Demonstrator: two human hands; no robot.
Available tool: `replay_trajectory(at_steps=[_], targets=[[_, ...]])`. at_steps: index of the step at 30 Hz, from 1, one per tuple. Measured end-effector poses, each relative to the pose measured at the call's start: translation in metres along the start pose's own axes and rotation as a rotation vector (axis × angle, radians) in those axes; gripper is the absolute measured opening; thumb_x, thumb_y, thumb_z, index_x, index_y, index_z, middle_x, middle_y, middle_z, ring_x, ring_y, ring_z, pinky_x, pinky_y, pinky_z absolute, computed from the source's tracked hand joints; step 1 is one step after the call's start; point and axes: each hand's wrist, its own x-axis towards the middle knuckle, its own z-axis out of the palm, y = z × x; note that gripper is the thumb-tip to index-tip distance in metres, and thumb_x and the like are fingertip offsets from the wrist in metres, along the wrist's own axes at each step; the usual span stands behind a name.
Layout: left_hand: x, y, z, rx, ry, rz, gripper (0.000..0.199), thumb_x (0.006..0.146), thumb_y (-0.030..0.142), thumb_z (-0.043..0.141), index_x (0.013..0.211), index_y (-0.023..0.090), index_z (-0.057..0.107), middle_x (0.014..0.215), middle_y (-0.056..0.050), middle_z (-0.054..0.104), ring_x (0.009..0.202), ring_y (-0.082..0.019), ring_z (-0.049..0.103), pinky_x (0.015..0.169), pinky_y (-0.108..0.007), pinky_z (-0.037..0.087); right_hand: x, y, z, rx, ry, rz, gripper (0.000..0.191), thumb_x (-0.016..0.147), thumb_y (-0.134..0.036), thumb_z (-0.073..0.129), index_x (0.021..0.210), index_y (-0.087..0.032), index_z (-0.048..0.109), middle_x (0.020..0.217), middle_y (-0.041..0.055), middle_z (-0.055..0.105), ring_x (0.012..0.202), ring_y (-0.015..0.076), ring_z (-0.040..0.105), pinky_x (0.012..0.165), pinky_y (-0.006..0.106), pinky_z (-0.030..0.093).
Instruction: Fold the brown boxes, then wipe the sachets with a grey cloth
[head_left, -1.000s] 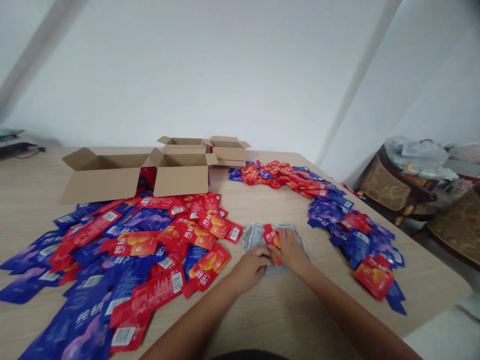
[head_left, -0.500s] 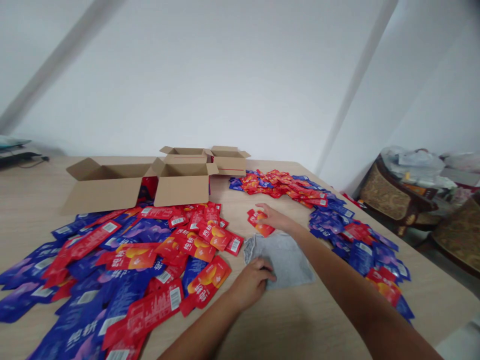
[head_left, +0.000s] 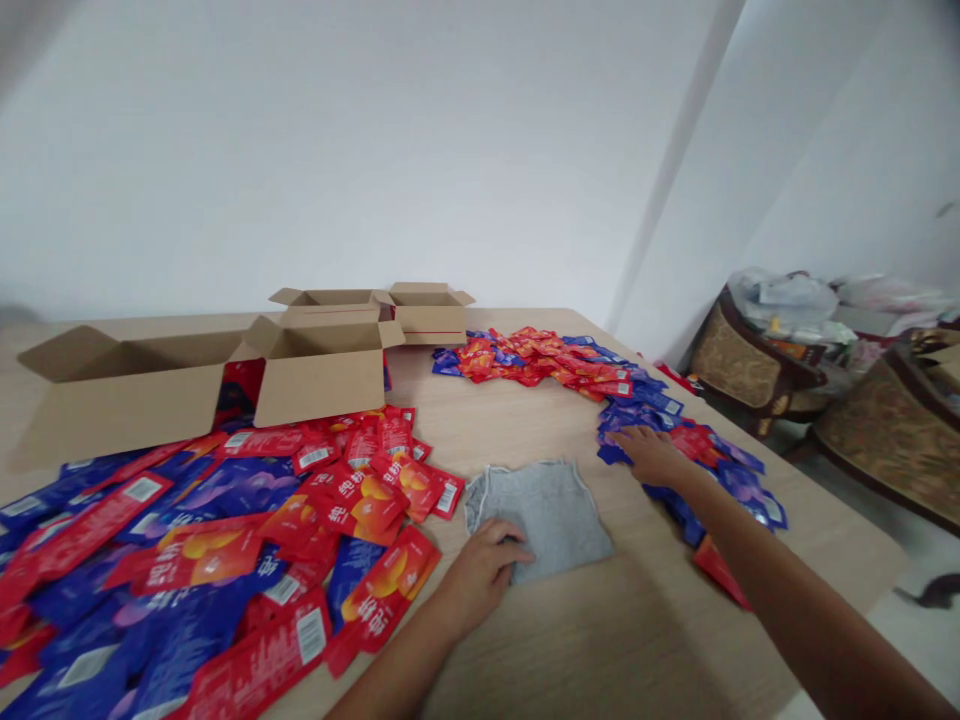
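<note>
A grey cloth (head_left: 559, 515) lies flat on the table. My left hand (head_left: 491, 560) rests at its left edge, fingers bent onto the fabric. Over the right-hand pile of blue and red sachets (head_left: 697, 440), my right hand (head_left: 646, 452) reaches out, fingers at a blue sachet (head_left: 611, 453); whether it grips one cannot be made out. Left of the cloth is a large mixed heap, with a red and orange sachet (head_left: 394, 588) at its near right side.
Open cardboard boxes (head_left: 322, 385) stand behind the left heap, one large box (head_left: 127, 405) at far left. More red sachets (head_left: 540, 355) lie towards the back of the table. Patterned chairs (head_left: 742, 365), one loaded with plastic bags (head_left: 784, 298), are at right.
My right hand has moved right, from beyond the cloth to the right pile. The red sachet it was at no longer shows there. The view has shifted right.
</note>
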Motion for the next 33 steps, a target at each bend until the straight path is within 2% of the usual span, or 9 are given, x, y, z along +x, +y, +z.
replay_trajectory(at_steps=[2,4,7,10,15,21,25,30,33], targets=[[0.000,0.000,0.000,0.031,0.005,-0.007,0.053,0.068,-0.005,0.043,0.103,0.026,0.067,0.112,-0.005,0.057,0.108,-0.018,0.051,0.094,-0.036,0.043,-0.007,0.014,0.014,-0.085,0.035,0.091,0.073,0.067,-0.004,0.054,0.136,-0.026,0.043,0.141,0.0167,0.039,0.123,0.0383,0.040,0.093,0.060,0.033],[0.000,0.000,0.002,0.078,0.026,-0.018,0.053,0.070,-0.004,0.043,0.108,0.026,0.065,0.119,-0.006,0.054,0.114,-0.019,0.048,0.097,-0.039,0.042,-0.002,0.018,0.021,-0.076,0.087,0.095,0.072,0.071,-0.003,0.051,0.139,-0.020,0.038,0.142,0.0200,0.037,0.123,0.0350,0.042,0.095,0.053,0.034],[-0.001,-0.004,0.005,0.158,0.081,-0.029,0.053,0.072,-0.002,0.043,0.115,0.023,0.062,0.126,-0.009,0.051,0.121,-0.022,0.044,0.101,-0.044,0.039,0.020,0.007,0.018,-0.012,0.121,-0.020,0.057,0.079,-0.004,0.044,0.135,-0.013,0.044,0.135,0.0200,0.046,0.121,0.0260,0.046,0.098,0.041,0.034],[-0.002,-0.008,0.008,0.230,0.128,-0.049,0.051,0.074,0.000,0.044,0.118,0.022,0.059,0.127,-0.010,0.051,0.123,-0.023,0.043,0.103,-0.047,0.038,0.038,-0.014,0.008,0.032,0.105,-0.057,0.044,0.086,-0.018,0.045,0.129,-0.015,0.049,0.129,0.0176,0.052,0.120,0.0255,0.046,0.098,0.042,0.032],[-0.005,-0.007,0.007,0.352,0.181,-0.108,0.047,0.079,0.007,0.045,0.123,0.021,0.054,0.129,-0.010,0.051,0.125,-0.024,0.041,0.104,-0.050,0.036,0.039,-0.036,0.001,0.227,0.016,0.087,0.066,0.073,-0.038,0.067,0.129,-0.010,0.049,0.122,0.0194,0.057,0.113,0.0287,0.053,0.093,0.037,0.038],[-0.006,-0.002,0.006,0.424,0.125,-0.134,0.037,0.084,0.015,0.047,0.120,0.018,0.058,0.130,-0.012,0.052,0.127,-0.027,0.041,0.104,-0.051,0.035,0.025,-0.033,-0.005,0.335,0.029,0.182,0.035,0.073,-0.032,0.066,0.100,-0.011,0.066,0.089,0.0090,0.069,0.083,0.0217,0.063,0.071,0.027,0.045],[-0.005,0.000,0.004,0.413,0.106,-0.135,0.034,0.085,0.016,0.047,0.117,0.020,0.059,0.130,-0.011,0.053,0.127,-0.027,0.041,0.104,-0.052,0.035,0.025,-0.034,-0.031,0.308,0.128,0.243,0.023,0.080,-0.035,0.056,0.080,-0.015,0.068,0.076,0.0069,0.067,0.076,0.0210,0.060,0.070,0.029,0.043],[-0.005,0.000,0.003,0.405,0.164,-0.162,0.042,0.087,0.020,0.044,0.129,0.016,0.046,0.135,-0.014,0.047,0.129,-0.024,0.039,0.105,-0.048,0.036,-0.007,-0.085,-0.059,0.270,0.564,-0.036,0.020,0.084,-0.031,0.052,0.084,-0.017,0.065,0.099,0.0111,0.064,0.100,0.0245,0.054,0.091,0.038,0.039],[-0.004,0.001,0.006,0.503,0.167,-0.211,0.049,0.086,0.025,0.046,0.132,0.010,0.042,0.140,-0.019,0.040,0.134,-0.029,0.031,0.106,-0.051,0.031,-0.046,-0.145,-0.041,0.257,0.549,-0.328,0.026,0.090,-0.022,0.042,0.103,-0.017,0.063,0.123,0.0125,0.055,0.122,0.0245,0.042,0.102,0.043,0.032]])
